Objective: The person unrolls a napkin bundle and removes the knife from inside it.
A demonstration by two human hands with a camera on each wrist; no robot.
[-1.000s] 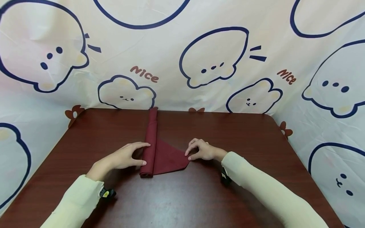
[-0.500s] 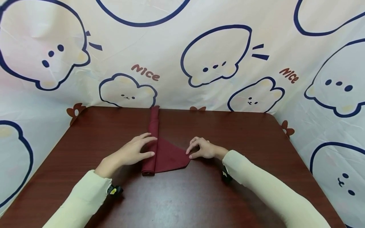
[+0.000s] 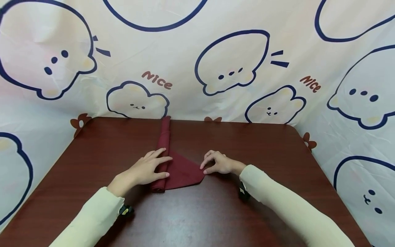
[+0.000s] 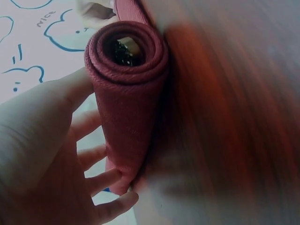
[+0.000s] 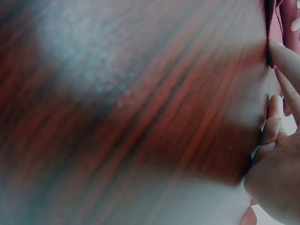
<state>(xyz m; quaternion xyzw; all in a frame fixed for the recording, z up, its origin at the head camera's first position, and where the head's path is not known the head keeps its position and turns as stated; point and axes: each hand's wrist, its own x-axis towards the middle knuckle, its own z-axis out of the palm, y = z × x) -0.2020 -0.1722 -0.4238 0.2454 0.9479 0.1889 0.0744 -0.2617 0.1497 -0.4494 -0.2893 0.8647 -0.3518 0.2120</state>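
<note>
A dark red cloth (image 3: 184,169) lies on the table, its left part wound into a long roll (image 3: 162,171) that points away from me. A flat, tapering flap extends right from the roll. My left hand (image 3: 143,170) rests across the roll with fingers spread and fairly straight, thumb near the close end. Seen from the left wrist, the spiral end of the roll (image 4: 126,103) is hollow, with something dark and pale in its opening that I cannot identify. At the flap's right tip, my right hand (image 3: 219,162) pinches the cloth between thumb and fingers.
The brown wood-grain table (image 3: 197,216) has rounded far corners. A white curtain (image 3: 185,61) printed with cartoon outlines hangs behind and along both sides. The roll's far end reaches the table's back edge.
My left hand has shifted right, from the roll's left side to lying over its top, with fingers more spread. My right hand stays at the flap's tip.
</note>
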